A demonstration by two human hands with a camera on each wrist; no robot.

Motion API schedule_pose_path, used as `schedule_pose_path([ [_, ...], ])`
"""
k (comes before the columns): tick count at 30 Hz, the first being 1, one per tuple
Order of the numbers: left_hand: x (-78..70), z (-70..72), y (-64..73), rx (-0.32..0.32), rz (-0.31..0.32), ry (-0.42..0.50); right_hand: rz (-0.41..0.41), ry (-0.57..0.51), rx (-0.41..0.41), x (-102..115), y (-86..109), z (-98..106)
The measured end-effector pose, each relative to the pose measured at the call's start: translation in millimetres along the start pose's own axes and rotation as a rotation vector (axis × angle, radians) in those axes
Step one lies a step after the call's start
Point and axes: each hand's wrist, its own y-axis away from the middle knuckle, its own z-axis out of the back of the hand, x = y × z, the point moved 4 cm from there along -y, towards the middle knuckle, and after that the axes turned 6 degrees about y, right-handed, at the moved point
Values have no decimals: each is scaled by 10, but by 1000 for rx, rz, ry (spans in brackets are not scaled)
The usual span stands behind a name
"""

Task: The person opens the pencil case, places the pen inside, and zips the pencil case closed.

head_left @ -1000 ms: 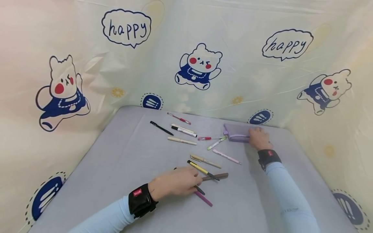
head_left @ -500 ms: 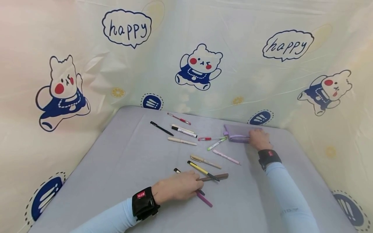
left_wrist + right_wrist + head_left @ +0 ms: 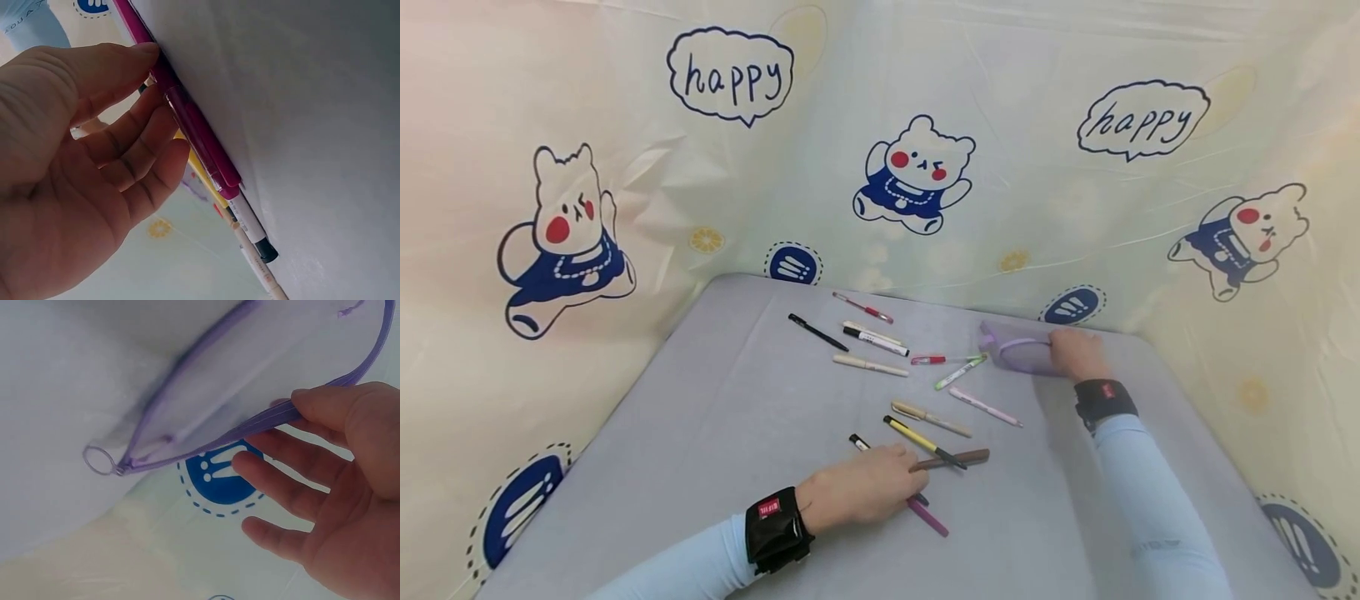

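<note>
My left hand [image 3: 861, 487] lies over the near group of pens. In the left wrist view, its thumb and fingers pinch a magenta pen [image 3: 199, 128]. Beside that pen is a white one with a black end [image 3: 245, 215], partly covered by the hand in the head view. A brown pen [image 3: 966, 457] reaches out from near the fingertips, crossed by a yellow and black pen [image 3: 917, 437]. At the back right, my right hand [image 3: 1077, 354] pinches the edge of a purple translucent zip pouch [image 3: 1030, 357]. In the right wrist view, the pouch's mouth gapes, with a ring pull [image 3: 99, 460] at one corner.
Several other pens are scattered towards the back of the grey table [image 3: 722, 400], among them a black pen [image 3: 817, 332], a red one [image 3: 862, 307], a green one [image 3: 958, 373] and a pink one [image 3: 985, 407]. Printed cloth walls [image 3: 1037, 167] rise behind and beside the table.
The right hand has drawn the pouch edge slightly right and towards me, and the pouch mouth looks wider. My left hand has shifted slightly right and nearer over the pens.
</note>
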Motion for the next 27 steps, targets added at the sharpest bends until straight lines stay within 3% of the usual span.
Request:
schedule_pose_path([
  [10,-23,-14,-14,1,-2,-34,-5,-70,11,-150,-31,150],
  [19,-39,-33,5,31,8,-39,-57,-81,46,-209,-4,249],
  [23,-38,-36,-3,23,1,-56,-40,-97,98,-203,-8,277],
  [27,-19,-28,-15,39,16,7,-1,-135,185,-172,-19,295],
])
